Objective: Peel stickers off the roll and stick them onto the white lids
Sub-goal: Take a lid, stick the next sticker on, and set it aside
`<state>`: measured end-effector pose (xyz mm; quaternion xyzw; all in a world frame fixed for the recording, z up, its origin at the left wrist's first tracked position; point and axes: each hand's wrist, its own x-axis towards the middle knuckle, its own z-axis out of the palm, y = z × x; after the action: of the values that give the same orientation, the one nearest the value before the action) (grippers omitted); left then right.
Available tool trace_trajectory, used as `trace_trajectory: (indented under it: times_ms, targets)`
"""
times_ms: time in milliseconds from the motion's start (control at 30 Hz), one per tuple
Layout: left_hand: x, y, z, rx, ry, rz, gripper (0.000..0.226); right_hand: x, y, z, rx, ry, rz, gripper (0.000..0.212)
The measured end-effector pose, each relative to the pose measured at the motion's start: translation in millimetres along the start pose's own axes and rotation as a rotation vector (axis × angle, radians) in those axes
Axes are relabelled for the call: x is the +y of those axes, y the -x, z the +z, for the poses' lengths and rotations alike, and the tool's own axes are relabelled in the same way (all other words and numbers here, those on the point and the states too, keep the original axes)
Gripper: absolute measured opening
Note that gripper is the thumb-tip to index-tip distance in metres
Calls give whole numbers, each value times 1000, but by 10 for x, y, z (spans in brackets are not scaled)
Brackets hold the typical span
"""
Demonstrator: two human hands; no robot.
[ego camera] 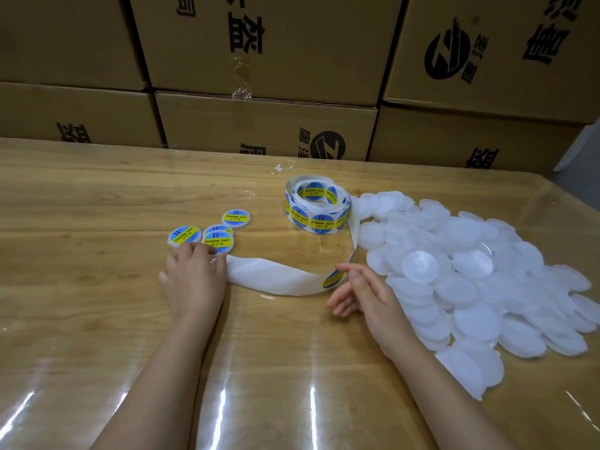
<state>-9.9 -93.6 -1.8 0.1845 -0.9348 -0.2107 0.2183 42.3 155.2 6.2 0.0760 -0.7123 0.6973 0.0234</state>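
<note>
White backing strip [269, 277] trails from the sticker roll [316, 206], loops toward the person and ends under the fingertips of the left hand [193, 280]. That hand lies palm down with bent fingers; whether they pinch the strip or only rest on it I cannot tell. One blue-and-yellow sticker [332, 279] sits on the strip just beside the thumb of the right hand [363, 293], whose fingers are loose and spread, grasping nothing. Four labelled lids [217, 240] lie just beyond the left hand, and a heap of white lids [470, 277] spreads to the right of the right hand. All rests on a wooden table [81, 206] under glossy clear film, with stacked cardboard boxes [259, 60] printed in black behind.
</note>
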Motion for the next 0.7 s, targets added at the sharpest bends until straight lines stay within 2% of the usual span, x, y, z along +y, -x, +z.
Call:
trace_trajectory:
  times_ms: [133,267,400,600,700]
  targets:
    - [43,21,17,-52,-84,85,30,9,-5,1,4,1,4,29]
    - [46,24,20,-150,-73,102,37,25,-10,-7,5,8,8,24]
    - [26,9,43,-265,-73,115,46,19,-6,-1,2,10,1,35]
    - [29,20,39,-190,-48,134,45,50,-19,-10,-4,15,-5,36]
    - [27,15,39,-231,-56,118,46,55,-21,-9,-9,19,-7,36]
